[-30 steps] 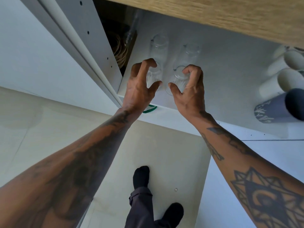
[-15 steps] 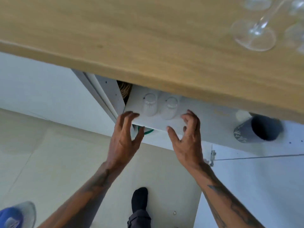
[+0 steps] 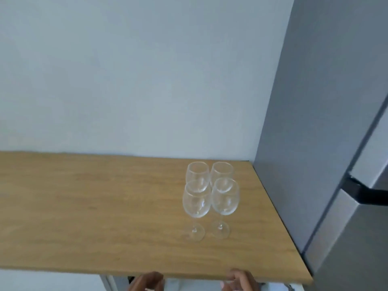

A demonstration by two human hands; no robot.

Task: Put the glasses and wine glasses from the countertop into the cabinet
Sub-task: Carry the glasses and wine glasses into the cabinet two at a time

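Head view: four wine glasses (image 3: pixel 211 196) stand upright in a tight two-by-two cluster on the wooden table (image 3: pixel 94 206), toward its right end, bowls of neighbours touching or nearly so. No tumblers remain in sight on the table, so you appear to be at the step of fetching the stemmed ones. Your left hand (image 3: pixel 147 282) and right hand (image 3: pixel 239 281) show only as knuckles at the bottom of the frame, just below the table's front edge; whether they are clenched, relaxed or holding anything, you cannot tell from this. The cabinet itself is out of view below the table. Next move, as judged: raise both hands over the front edge and take the two near glasses by stem or bowl first, since they block the rear pair. Room: wide bare table to the left of the cluster; on the right, the grey refrigerator (image 3: pixel 336 143) wall stands near, so lift straight up and draw toward you rather than sideways.
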